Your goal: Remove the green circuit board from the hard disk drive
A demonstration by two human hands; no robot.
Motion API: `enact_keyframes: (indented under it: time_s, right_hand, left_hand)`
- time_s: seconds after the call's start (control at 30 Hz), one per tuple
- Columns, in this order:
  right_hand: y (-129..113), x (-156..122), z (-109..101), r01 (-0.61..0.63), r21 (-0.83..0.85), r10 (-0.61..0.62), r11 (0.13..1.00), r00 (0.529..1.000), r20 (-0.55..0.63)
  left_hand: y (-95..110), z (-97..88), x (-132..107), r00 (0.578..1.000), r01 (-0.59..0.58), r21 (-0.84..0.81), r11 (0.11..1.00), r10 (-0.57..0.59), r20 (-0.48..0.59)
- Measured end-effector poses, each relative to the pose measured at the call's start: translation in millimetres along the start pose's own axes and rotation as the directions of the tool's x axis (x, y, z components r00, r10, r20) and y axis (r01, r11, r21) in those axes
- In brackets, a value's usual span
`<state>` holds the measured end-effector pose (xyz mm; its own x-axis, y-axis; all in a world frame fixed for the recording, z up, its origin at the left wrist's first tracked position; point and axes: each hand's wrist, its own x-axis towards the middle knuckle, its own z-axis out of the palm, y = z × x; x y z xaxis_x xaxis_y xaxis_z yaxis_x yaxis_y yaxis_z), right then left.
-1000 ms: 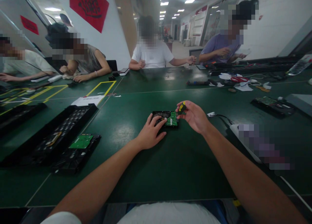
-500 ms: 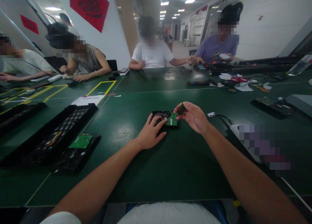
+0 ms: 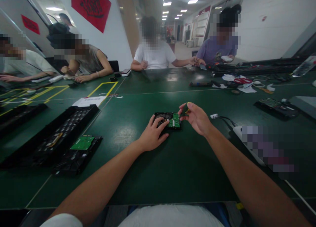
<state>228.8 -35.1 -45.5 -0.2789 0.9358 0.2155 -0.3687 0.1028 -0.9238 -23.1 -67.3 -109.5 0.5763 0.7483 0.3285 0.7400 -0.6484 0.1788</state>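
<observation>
- Evidently sits at a green table (image 3: 177,174), wide enough to seat several co-workers (image 3: 154,57) along the far side.
- Has a long black tray (image 3: 92,110) at left, lying slantwise, and part of another tray (image 3: 19,118) beyond it.
- Has a second drive (image 3: 76,154) just beside the long tray, on the right of it, with a green board facing up.
- Has a white-edged slab (image 3: 244,144) near the right forearm, too blurred on top to read, with a black cable (image 3: 225,117) at the far end.
- Has a third drive (image 3: 276,108) well apart, over to the right.
- Lays the left hand (image 3: 153,136) on the left and near part of the middle drive (image 3: 170,116), with fingers spread and slightly bent, touching the top without wrapping round; holds the thumb out wide, on the near side.
- Holds the right hand (image 3: 198,118) at the drive's right end, with thumb and fingertips pinched together.
- Finds the middle drive flat on the table, between both hands, showing green at the right end.
- Grips by the handle a small dark tool (image 3: 184,109) with yellow marks; cannot tell whether touching the drive with the tip.
</observation>
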Motion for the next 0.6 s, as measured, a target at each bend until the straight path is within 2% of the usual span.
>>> enact_keyframes:
  time_s: [0.6]
  right_hand:
    - [2.2, 4.1, -0.7, -0.061, 0.097, 0.066, 0.993, 0.997, -0.051]
  left_hand:
    - [2.0, -2.0, 0.7, 1.0, -0.01, 0.003, 1.0, 0.01, 0.001]
